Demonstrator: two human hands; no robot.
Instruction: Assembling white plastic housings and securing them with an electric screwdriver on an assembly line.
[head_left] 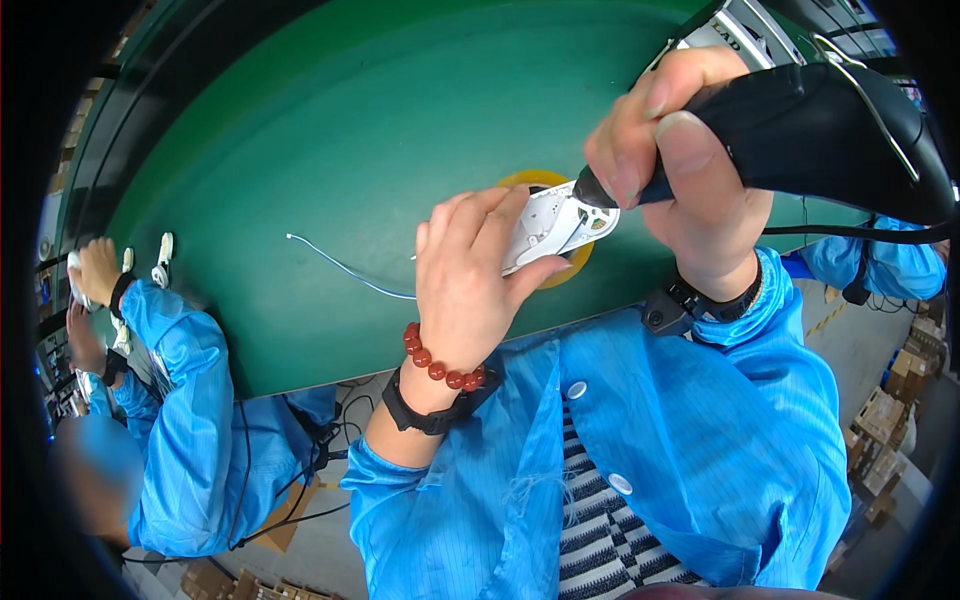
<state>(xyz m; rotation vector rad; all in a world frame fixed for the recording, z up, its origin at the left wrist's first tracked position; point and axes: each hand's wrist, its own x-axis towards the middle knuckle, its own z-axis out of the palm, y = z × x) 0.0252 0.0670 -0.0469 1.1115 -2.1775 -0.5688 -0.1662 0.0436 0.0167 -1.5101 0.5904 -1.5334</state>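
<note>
Here, at the centre of the frame, your left hand (470, 275) is closed around a small white plastic part (556, 222), thumb under its lower edge and fingers curled over its near side, holding it up above the green work surface (330, 150). Your right hand (680, 170), in the upper right, is wrapped tight around the black grip of a powered screwdriver (820, 130), and the tool's tip meets the right end of the white part. Just behind the part, a yellow ring (535, 180) lies on the green surface, partly hidden by the part and your fingers.

A bracelet of red beads (440, 368) and a black wrist strap (430, 415) sit on your left wrist; another black strap (700, 300) circles the right. Both forearms wear blue sleeves (720, 430) that fill the lower middle and lower right.

Left of centre, a thin white wire (340, 265) lies loose on the green surface, well apart from your hands. At the far left edge, another person in a blue coat (180, 400) works at the same surface, with hands (98, 265) near small white pieces (162, 258).
</note>
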